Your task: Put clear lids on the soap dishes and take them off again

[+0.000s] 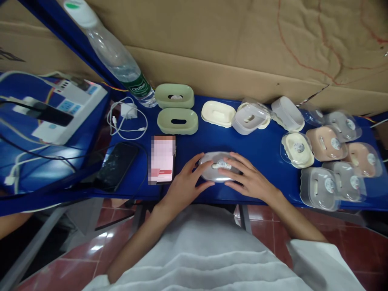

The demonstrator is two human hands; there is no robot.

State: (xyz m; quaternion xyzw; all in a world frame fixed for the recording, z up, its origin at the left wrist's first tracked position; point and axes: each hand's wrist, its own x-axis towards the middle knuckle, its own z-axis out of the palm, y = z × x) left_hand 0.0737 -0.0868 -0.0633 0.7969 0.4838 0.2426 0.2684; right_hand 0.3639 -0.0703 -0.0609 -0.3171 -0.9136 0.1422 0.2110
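Observation:
A small grey soap dish (216, 173) with a clear lid and a white label lies on the blue table in front of me. My left hand (188, 180) grips its left end, thumb along the near edge and fingers on the far side and top. My right hand (251, 174) holds the opposite end in a similar way, its fingers spread over the lid and label. Just left of my left hand lies a phone with a lit screen (163, 159). Beyond my hands are two green soap dish bases (182, 127) and a cream piece (218, 112).
Several lidded grey and pink soap dishes (329, 139) cluster at the right; a grey base (248, 117) stands behind. To the left are a water bottle (121, 64), a white charger with cable (129, 110), a dark phone (117, 165) and a power strip (71, 111). Cardboard (218, 44) lines the back.

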